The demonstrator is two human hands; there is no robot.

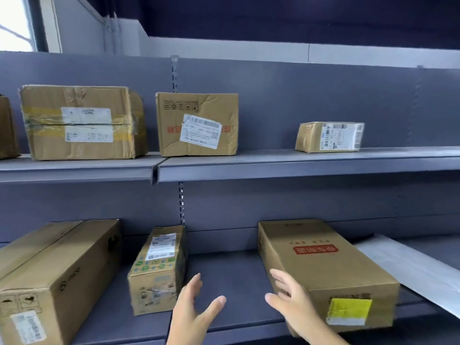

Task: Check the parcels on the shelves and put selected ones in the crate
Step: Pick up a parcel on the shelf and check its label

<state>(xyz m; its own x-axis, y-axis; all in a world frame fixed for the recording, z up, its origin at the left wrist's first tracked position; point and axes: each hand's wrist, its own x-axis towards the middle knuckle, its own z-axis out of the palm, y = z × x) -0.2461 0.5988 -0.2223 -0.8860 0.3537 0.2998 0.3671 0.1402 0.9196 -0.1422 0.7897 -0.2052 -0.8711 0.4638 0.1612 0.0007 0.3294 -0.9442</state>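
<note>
Grey shelves hold cardboard parcels. On the lower shelf (231,277) lie a long flat box (321,265) with a red mark and a yellow label, a small upright box (159,267) with green print, and a large box (52,277) at the left. My left hand (191,310) hovers open between the small box and the long box, holding nothing. My right hand (291,302) is open, its fingers against the near left corner of the long box. The upper shelf (273,165) carries a taped box (79,123), a dented box (196,124) and a small box (329,136). No crate is in view.
A white flat parcel (408,270) lies on the lower shelf at the right, beside the long box. Part of another brown box (7,128) shows at the upper left edge. A window (15,21) is at the top left.
</note>
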